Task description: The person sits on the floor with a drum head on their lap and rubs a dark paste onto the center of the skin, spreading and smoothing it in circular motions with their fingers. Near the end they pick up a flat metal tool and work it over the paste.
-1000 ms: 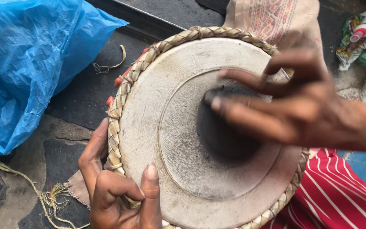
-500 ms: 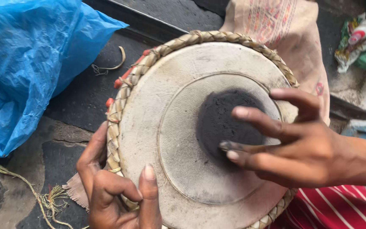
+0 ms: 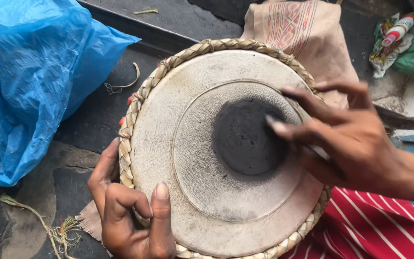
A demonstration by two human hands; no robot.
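Left hand: my left hand [image 3: 130, 216] grips the drum [image 3: 226, 148] rim at 7 o'clock.
Right hand: my right hand [image 3: 346, 136], fingers spread open, touches the black patch [image 3: 247, 136] from 3 o'clock.
Packages: blue plastic bag [image 3: 34, 76] at 10 o'clock; red-white tube [image 3: 398, 29] at 2 o'clock.

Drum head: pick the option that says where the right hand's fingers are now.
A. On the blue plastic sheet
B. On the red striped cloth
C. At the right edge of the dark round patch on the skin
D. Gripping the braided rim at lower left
C: the right hand reaches in from the right, its fingertips at the edge of the dark patch, while the left hand grips the braided rim.
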